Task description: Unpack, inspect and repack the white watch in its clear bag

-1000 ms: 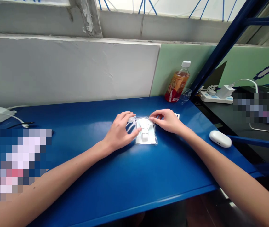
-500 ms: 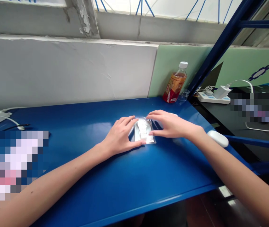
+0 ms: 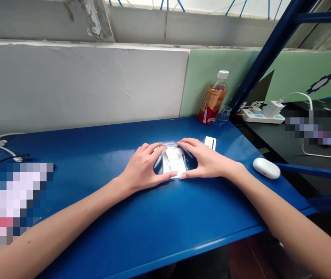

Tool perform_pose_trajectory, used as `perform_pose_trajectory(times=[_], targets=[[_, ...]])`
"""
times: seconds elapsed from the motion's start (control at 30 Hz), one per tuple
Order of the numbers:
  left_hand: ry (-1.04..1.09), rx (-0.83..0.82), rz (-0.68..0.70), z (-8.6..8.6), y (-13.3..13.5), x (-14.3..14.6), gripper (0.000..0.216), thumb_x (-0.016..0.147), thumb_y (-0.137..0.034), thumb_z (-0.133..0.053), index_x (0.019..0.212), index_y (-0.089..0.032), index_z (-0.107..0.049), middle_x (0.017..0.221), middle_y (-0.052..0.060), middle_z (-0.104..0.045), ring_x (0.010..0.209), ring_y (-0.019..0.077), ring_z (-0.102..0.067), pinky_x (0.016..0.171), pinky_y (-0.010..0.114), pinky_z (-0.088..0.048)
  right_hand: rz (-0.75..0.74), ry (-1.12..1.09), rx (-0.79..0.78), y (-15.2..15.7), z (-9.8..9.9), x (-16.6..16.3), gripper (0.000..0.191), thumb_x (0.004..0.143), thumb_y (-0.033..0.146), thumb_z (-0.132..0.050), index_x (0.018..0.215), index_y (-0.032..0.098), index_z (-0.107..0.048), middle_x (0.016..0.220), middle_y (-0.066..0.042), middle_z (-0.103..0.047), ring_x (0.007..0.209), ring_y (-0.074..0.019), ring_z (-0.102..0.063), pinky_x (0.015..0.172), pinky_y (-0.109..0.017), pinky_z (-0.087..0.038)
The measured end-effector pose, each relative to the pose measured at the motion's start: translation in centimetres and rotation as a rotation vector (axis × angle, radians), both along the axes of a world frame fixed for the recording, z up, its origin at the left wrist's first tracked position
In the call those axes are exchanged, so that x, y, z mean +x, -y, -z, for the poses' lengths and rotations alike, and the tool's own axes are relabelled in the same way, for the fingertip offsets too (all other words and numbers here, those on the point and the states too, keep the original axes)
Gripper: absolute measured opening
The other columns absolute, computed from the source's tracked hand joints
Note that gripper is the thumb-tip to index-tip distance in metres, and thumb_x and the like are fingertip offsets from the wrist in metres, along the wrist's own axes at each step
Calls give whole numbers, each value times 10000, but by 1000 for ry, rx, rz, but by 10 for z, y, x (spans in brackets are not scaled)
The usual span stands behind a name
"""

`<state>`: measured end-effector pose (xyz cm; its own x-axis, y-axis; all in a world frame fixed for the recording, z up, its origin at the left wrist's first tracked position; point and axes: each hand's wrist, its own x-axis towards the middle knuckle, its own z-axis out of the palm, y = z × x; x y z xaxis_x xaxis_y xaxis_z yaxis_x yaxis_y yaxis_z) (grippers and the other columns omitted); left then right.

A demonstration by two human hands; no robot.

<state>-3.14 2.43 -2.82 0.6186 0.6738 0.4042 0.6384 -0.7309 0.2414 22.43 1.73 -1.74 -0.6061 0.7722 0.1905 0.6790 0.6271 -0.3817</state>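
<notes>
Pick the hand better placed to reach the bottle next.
Right, likely: the right hand is nearer the bottle; the left hand is across the bag from it. Both are at the bag.

We look across a glossy blue surface (image 3: 168, 221) to a low pale wall.

Behind it, we see a scuffed grey-white panel (image 3: 75, 85) meeting 1 light green panel (image 3: 196, 73) at an upright seam, below a grey ledge (image 3: 142, 27) and 1 flaking pillar (image 3: 87, 19). A bright window (image 3: 203, 5) with thin blue bars runs along the top, and light glints off the blue. On our right, 1 slanting blue post (image 3: 270, 50) stands before a black desk (image 3: 281, 144); reddish-brown floor (image 3: 248, 255) shows below.
</notes>
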Motion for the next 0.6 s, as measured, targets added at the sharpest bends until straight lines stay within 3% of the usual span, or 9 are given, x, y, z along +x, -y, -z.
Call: perform_pose_trajectory(times=[0.33, 0.6], targets=[[34, 20, 52, 1, 0, -1, 726, 807, -599, -684, 1297, -70, -607, 1292, 181, -644, 1017, 306, -570, 910, 460, -513, 20, -5, -55, 0, 3, 2, 1050, 656, 737, -733, 1443, 99, -456, 1466, -242, -459, 1355, -390, -443, 1091, -547, -437], [42, 12, 38, -1, 0, 0, 675, 801, -601, -689, 1245, -96, -626, 1240, 167, -661, 1044, 311, -567, 921, 467, -504, -17, 31, 27, -1, -1, 6, 1069, 674, 783, -678, 1464, 105, -433, 1507, -243, -429, 1437, -409, -345, 1138, -573, -374]])
